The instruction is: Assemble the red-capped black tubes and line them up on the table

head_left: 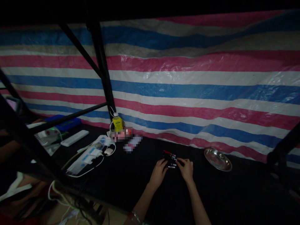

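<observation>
A small group of slim pens lies on the black tabletop between my hands. A red pen (169,153) is at the far side, with dark, silver-tipped pens (171,167) nearer to me. My left hand (158,172) is at their left ends, thumb and fingertips curled in against the dark pens. From the other side, my right hand (187,169) pinches at the right end of a pen with a silver part. The dark bodies blend into the table, so their exact outlines are hard to make out.
A round metal dish (217,159) stands to the right. Leftward lie a white power strip (85,157) with cables, a yellow bottle (117,122) and a blurred-out packet. Black frame posts (101,62) and a striped tarp (187,78) bound the table. Another person's arm shows far left.
</observation>
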{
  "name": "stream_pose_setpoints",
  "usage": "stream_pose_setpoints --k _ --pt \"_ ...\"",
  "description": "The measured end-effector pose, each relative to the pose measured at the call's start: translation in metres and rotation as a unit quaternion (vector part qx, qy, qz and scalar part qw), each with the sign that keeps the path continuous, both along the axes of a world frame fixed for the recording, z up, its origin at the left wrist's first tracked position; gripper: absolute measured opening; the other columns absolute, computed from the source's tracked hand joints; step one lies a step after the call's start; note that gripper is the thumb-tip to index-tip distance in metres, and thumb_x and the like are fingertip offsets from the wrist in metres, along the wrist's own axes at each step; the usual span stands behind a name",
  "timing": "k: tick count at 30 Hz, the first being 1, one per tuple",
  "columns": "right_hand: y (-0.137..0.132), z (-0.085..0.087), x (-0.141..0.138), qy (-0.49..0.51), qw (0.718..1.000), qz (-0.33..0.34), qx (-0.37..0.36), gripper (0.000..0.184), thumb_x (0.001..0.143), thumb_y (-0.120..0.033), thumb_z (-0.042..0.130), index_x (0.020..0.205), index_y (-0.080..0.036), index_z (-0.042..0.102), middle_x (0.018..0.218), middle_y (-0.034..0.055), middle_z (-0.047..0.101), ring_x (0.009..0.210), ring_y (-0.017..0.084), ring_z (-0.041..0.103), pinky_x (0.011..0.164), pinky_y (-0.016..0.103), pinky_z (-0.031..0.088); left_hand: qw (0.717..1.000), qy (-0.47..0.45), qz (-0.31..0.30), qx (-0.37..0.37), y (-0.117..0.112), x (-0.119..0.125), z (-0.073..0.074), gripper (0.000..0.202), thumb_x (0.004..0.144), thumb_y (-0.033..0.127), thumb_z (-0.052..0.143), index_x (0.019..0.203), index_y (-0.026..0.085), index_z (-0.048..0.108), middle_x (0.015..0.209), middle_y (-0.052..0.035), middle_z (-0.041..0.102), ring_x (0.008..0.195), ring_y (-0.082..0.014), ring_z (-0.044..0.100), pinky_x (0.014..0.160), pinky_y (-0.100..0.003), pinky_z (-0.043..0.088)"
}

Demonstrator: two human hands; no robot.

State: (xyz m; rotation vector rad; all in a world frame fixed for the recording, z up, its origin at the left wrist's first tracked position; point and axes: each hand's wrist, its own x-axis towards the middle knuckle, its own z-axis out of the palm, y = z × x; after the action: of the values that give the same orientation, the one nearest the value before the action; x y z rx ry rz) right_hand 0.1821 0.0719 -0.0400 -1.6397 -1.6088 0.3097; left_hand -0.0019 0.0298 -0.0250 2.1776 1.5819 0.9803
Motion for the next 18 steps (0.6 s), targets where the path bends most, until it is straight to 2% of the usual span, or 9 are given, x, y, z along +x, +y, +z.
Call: stream_pose_setpoints --k 4,6,8,10,13,15,18 --pt "-0.0016 0.0007 -0.0009 0.062 0.997 0.019 0.041 0.042 0.073 -0.059 0.054 0.088 -0.024 0.072 0.084 0.0095 0.059 0.082 0.024 0.049 0.078 0.037 0.038 0.999 0.046 0.005 0.024 -0.0024 0.0017 0.0027 0.043 0.083 0.013 0.048 0.125 0.025 0.047 0.13 -0.0057 0.049 0.122 -0.0208 0.043 0.101 -0.043 0.039" --pt "-0.0039 0.0029 -0.0021 0.134 0.987 0.031 0.078 0.043 0.071 -0.059 0.057 0.086 -0.022 0.071 0.087 0.0089 0.063 0.088 0.024 0.051 0.082 0.038 0.039 0.997 0.07 0.004 0.028 -0.0037 0.0024 0.0049 0.04 0.084 0.013 0.045 0.122 0.027 0.05 0.129 -0.0044 0.05 0.12 -0.0218 0.044 0.099 -0.044 0.041" --pt "-0.0064 0.0054 -0.0043 0.242 0.966 0.033 0.086 0.042 0.067 -0.057 0.062 0.084 -0.02 0.07 0.087 0.008 0.065 0.089 0.024 0.054 0.083 0.038 0.04 0.996 0.086 0.005 0.023 -0.0046 0.0026 0.0071 0.038 0.085 0.013 0.044 0.119 0.027 0.053 0.129 -0.0042 0.051 0.117 -0.0227 0.046 0.096 -0.044 0.043" --pt "-0.0077 0.0066 -0.0065 0.381 0.922 0.031 0.057 0.041 0.063 -0.053 0.068 0.085 -0.017 0.068 0.084 0.0063 0.067 0.083 0.022 0.058 0.077 0.035 0.044 0.996 0.092 0.006 0.02 -0.0047 0.0025 0.0083 0.037 0.085 0.013 0.044 0.117 0.026 0.054 0.129 -0.0046 0.051 0.116 -0.0232 0.047 0.095 -0.044 0.043" --pt "-0.0059 0.0047 -0.0066 0.578 0.815 0.044 -0.004 0.037 0.058 -0.04 0.076 0.085 -0.018 0.065 0.075 0.0027 0.068 0.065 0.017 0.061 0.06 0.028 0.049 0.996 0.088 -0.005 0.019 -0.0036 0.0016 0.0074 0.038 0.084 0.011 0.043 0.118 0.025 0.054 0.126 -0.0048 0.054 0.116 -0.0221 0.048 0.097 -0.044 0.043" --pt "-0.0035 0.0025 -0.0038 0.657 0.749 0.075 -0.037 0.027 0.058 -0.03 0.077 0.079 -0.018 0.065 0.07 0.0018 0.068 0.059 0.015 0.062 0.054 0.025 0.051 0.996 0.082 -0.019 0.017 -0.0025 0.001 0.0057 0.039 0.084 0.01 0.042 0.119 0.024 0.053 0.123 -0.0049 0.056 0.116 -0.0206 0.049 0.098 -0.043 0.042" --pt "-0.0022 0.0019 0.0012 0.724 0.674 0.114 -0.09 0.014 0.062 -0.018 0.073 0.073 -0.017 0.065 0.07 0.0022 0.068 0.062 0.015 0.064 0.058 0.025 0.055 0.997 0.071 -0.031 0.011 -0.0017 0.0008 0.0045 0.04 0.084 0.009 0.04 0.12 0.023 0.053 0.125 -0.0051 0.055 0.119 -0.0191 0.047 0.101 -0.041 0.041"
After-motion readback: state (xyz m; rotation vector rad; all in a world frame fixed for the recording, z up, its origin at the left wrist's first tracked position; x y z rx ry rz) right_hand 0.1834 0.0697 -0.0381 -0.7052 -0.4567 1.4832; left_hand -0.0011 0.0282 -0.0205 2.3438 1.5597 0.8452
